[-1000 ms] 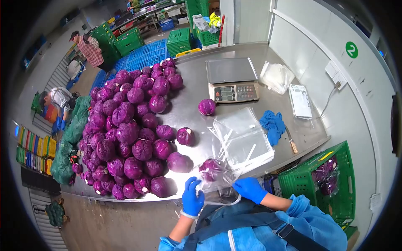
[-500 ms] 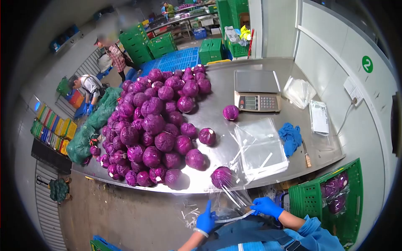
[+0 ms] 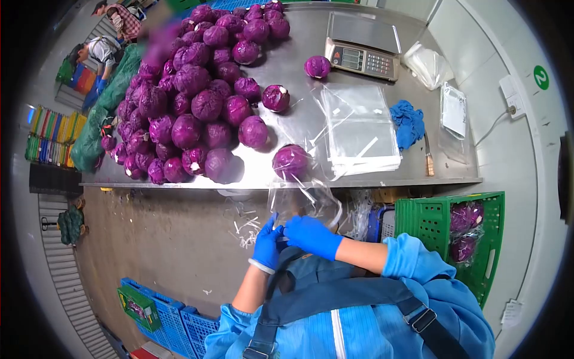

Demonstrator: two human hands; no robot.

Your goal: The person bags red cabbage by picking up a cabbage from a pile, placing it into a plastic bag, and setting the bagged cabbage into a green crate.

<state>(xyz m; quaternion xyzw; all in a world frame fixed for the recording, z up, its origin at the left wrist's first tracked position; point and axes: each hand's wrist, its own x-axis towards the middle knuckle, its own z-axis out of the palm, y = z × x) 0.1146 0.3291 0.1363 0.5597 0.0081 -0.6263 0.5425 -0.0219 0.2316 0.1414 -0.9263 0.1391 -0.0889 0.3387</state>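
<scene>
pinching plastic bag between left hand, right hand; bagged cabbage just beyond.

Hands: left hand and right hand, blue-gloved, pinch a clear bag.
Table edge: bagged red cabbage.
Right: green crate.

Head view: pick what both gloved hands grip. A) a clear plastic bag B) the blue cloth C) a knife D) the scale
A: the left hand and right hand meet on the clear plastic bag, which hangs off the table edge below a purple cabbage.
</scene>
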